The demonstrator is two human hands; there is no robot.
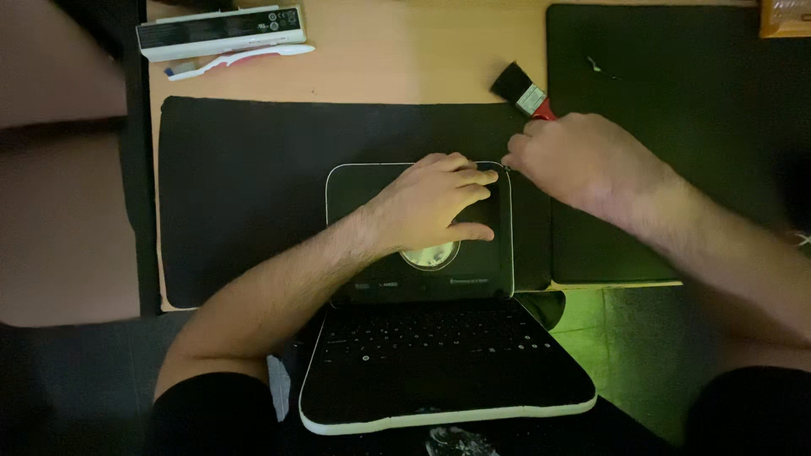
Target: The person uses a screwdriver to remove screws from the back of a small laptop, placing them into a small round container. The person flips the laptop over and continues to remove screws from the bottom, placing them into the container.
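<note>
A small black laptop lies open, its lid (359, 186) flat on a black mat (245, 194) and its keyboard half (439, 363) hanging toward me over the desk edge. My left hand (435, 207) presses flat on the back of the lid, fingers spread, above a round pale emblem (431, 256). My right hand (583, 160) is closed around the red handle of a paintbrush (524, 91), whose black bristles point away from me. Its fingertips touch the lid's far right corner.
A white laptop battery (221, 32) and a white pen-like tool (241, 61) lie at the desk's far left. A second black mat (676, 101) covers the right side. An orange box corner (786, 17) shows top right. Floor lies below.
</note>
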